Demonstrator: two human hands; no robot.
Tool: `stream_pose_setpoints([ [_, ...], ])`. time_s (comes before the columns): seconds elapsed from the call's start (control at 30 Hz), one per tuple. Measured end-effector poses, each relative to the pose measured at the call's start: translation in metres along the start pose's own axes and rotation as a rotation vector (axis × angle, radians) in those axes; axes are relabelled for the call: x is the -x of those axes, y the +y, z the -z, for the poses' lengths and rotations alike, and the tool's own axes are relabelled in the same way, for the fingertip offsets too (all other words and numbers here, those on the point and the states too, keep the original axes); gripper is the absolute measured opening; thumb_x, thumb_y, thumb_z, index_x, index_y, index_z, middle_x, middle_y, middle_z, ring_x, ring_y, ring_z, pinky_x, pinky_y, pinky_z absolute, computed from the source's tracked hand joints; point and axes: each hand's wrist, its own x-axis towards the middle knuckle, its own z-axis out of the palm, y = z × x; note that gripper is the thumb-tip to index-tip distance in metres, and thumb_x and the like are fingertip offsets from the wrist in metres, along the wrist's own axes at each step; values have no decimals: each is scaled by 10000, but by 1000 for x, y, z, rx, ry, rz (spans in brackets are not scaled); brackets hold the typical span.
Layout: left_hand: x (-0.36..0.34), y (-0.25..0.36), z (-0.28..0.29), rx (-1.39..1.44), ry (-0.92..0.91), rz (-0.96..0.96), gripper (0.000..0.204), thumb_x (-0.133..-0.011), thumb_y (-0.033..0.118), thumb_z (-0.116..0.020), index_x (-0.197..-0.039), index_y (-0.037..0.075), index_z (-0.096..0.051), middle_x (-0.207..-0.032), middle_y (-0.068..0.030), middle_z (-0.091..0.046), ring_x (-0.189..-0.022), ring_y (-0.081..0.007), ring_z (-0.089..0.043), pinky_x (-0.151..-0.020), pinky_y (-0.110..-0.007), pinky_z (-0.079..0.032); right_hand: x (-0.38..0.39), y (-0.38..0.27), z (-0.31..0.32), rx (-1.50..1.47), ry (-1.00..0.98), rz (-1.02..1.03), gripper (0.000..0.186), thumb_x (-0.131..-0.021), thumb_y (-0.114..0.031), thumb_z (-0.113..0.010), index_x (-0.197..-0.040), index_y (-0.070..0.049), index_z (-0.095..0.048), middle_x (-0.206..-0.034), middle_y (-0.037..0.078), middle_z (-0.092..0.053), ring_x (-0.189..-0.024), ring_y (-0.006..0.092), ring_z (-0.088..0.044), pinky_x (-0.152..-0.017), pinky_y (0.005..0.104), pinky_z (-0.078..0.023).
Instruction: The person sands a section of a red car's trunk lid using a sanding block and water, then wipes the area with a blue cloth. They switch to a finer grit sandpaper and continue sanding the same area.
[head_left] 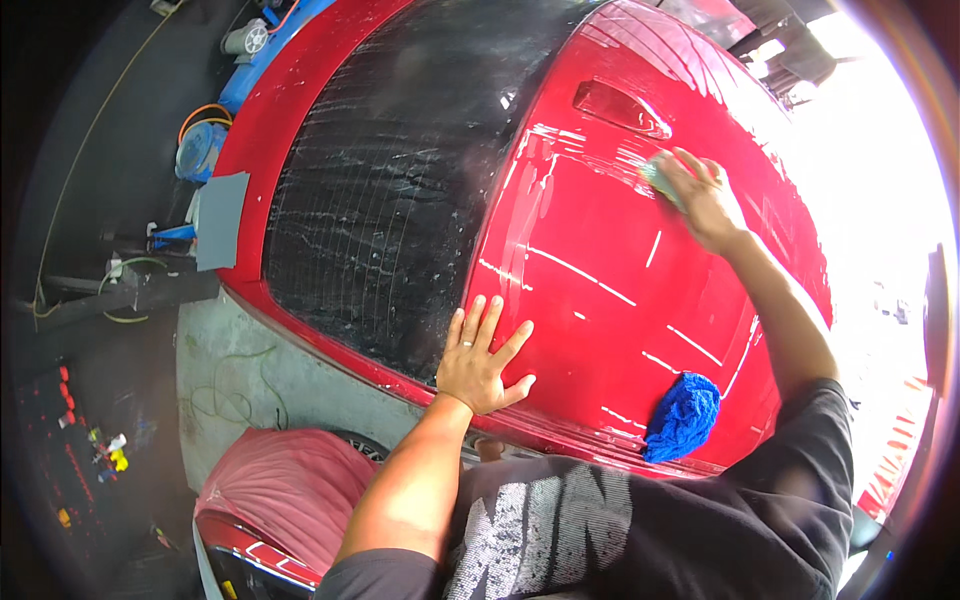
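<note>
The red car roof [590,330] spreads out below me, shiny with white reflections. My left hand [482,362] lies flat with fingers spread, at the border between the red panel and the dark rear window [390,180]. Farther off to the right, my right hand [706,198] has its fingers curled over a pale green pad [662,182], pressed against the paint near the shark-fin antenna [622,110]. Blur and the fingers hide much of the pad. Whitish streaks mark the paint beside it. A crumpled blue microfibre cloth [683,417] rests on the red panel near my body.
Grey paper [222,222] sticks out at the car's left edge. Beyond it stand a blue bucket [200,150] and a hose on the floor [235,400]. Pink fabric [290,480] drapes another red car part at lower left. Bright light floods the right side.
</note>
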Motion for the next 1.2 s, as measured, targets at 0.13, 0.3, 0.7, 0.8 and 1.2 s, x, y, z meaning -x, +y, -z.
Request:
stream_pose_setpoints([
  [0.13,-2,2,2,-38,17,-9,913,-923,693,-793,-1744,352,-588,-1904,-268,-330,-1756,-538,-302,-1400,-728,-249,-71,-84,-8,42,182,265,611,-1105,-171,-600,-1694,-16,-546,-1761,186,-563,-1628,390,-536,-1393,568,-375],
  [0.3,-5,0,1,-40,62,-46,925,-907,653,-821,-1745,345,-581,-1896,-277,-337,-1740,-548,-327,-1384,-746,-262,-13,-33,10,99,38,-189,543,-1233,-352,-519,-1752,-196,-542,-1807,134,-551,-1707,327,-462,-1425,572,-316],
  [0.7,-6,-5,-1,-40,17,-26,969,-911,676,-829,-1782,374,-532,-1899,-262,-333,-1766,-534,-273,-1393,-736,-256,-4,-27,-11,66,226,-111,471,-1186,-244,-609,-1628,-89,-661,-1678,153,-647,-1584,334,-584,-1331,572,-439],
  [0.8,-7,-4,-1,-60,15,-24,964,-901,673,-832,-1769,366,-550,-1898,-265,-335,-1761,-532,-282,-1396,-733,-251,-39,-98,7,81,7,-152,488,-1205,-302,-576,-1638,-90,-650,-1682,160,-642,-1583,335,-586,-1315,582,-455],
  [1.2,-11,0,2,-79,54,-55,925,-903,635,-802,-1737,291,-598,-1877,-307,-363,-1735,-566,-325,-1371,-758,-271,11,-4,-21,-31,153,-338,545,-1264,-406,-431,-1664,-76,-600,-1763,203,-573,-1686,339,-493,-1406,562,-359],
])
